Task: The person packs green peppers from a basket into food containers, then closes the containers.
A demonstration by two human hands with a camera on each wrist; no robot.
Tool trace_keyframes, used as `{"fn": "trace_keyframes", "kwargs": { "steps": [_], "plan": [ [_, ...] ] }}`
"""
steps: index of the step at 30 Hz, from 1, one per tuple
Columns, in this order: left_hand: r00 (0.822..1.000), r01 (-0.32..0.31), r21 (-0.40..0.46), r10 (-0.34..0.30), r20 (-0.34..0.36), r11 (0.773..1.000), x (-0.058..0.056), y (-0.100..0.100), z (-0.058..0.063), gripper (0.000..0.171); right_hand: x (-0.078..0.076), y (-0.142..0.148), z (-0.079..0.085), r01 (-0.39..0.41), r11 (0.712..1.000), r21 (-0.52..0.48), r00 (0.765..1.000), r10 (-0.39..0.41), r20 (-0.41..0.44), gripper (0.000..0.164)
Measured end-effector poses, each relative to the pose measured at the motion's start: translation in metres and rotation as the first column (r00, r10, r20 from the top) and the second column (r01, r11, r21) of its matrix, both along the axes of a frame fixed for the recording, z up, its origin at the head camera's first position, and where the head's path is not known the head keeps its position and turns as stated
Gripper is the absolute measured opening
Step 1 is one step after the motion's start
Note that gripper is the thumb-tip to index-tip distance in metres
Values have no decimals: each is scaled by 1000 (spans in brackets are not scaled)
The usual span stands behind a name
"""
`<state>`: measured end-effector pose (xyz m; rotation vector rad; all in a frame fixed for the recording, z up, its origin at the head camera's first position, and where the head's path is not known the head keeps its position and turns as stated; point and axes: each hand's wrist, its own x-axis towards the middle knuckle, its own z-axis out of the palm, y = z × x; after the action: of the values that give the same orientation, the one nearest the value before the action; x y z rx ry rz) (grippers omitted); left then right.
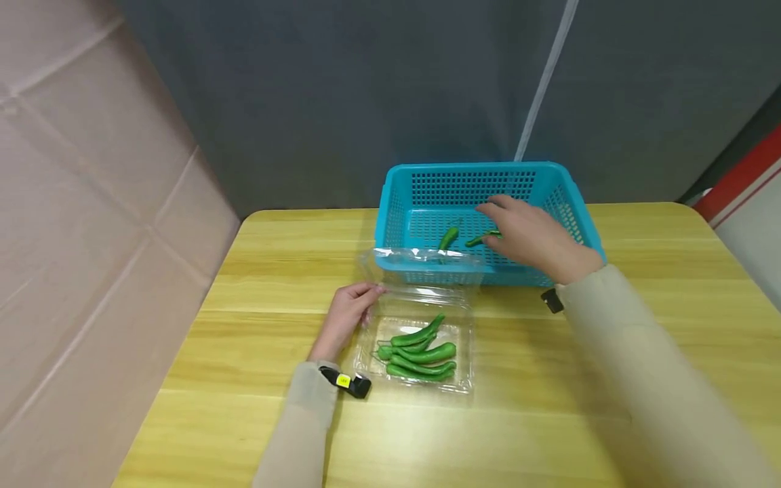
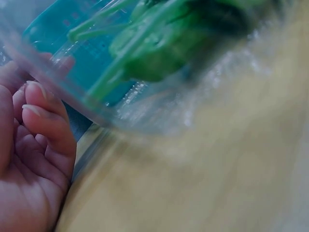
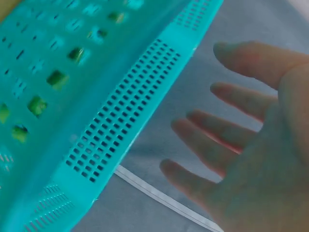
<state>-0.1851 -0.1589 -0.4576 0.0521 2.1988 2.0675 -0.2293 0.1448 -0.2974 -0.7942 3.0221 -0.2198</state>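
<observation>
A clear plastic clamshell box lies with its lid up, its lid overlapping the basket's near rim. Several green chili peppers lie inside it, blurred and close up in the left wrist view. At the box's left side, near the hinge, my left hand pinches the plastic edge, fingers curled in the left wrist view. My right hand hovers over the blue basket, fingers spread and nothing in them in the right wrist view. Two green peppers show in the basket: one pepper at centre, another pepper partly behind my right fingers.
The wooden table carries both containers, the basket at its far edge. A dark grey curtain hangs behind, and a pale fabric wall stands on the left. A red and white panel is at the right.
</observation>
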Motion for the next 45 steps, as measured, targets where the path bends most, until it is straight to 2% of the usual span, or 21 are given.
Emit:
{"fn": "trace_keyframes", "kwargs": {
  "steps": [4,9,15,19,22,27,31,40,45],
  "plan": [
    [1000,-14,-5,14,-10,1000,1,-1,2,33,-20,-5,2,8,999,53,988,-16,152,55],
    [1000,-11,-20,11,-16,1000,3,-1,4,30,-43,-9,3,3,994,112,970,-30,242,55],
    [1000,17,-7,-17,2,1000,5,0,3,31,-65,-13,1,-11,998,55,937,-9,350,55],
    [1000,30,0,-30,1,1000,7,4,4,32,-75,-14,-6,-20,999,45,927,2,375,55],
    [998,53,13,-54,18,998,9,8,9,28,-80,-14,-13,-29,998,57,928,6,372,54],
    [997,72,18,-72,16,997,16,13,22,22,-84,-21,-20,-19,998,56,923,-4,384,54],
    [997,72,5,-72,8,997,19,15,28,21,-85,-29,-23,4,998,60,912,-28,409,53],
    [998,69,-2,-69,8,998,20,14,31,20,-76,-45,-30,46,988,148,884,-109,455,41],
    [997,73,3,-73,15,997,20,14,28,21,-64,-48,-30,66,981,184,866,-148,478,38]
  ]
}}
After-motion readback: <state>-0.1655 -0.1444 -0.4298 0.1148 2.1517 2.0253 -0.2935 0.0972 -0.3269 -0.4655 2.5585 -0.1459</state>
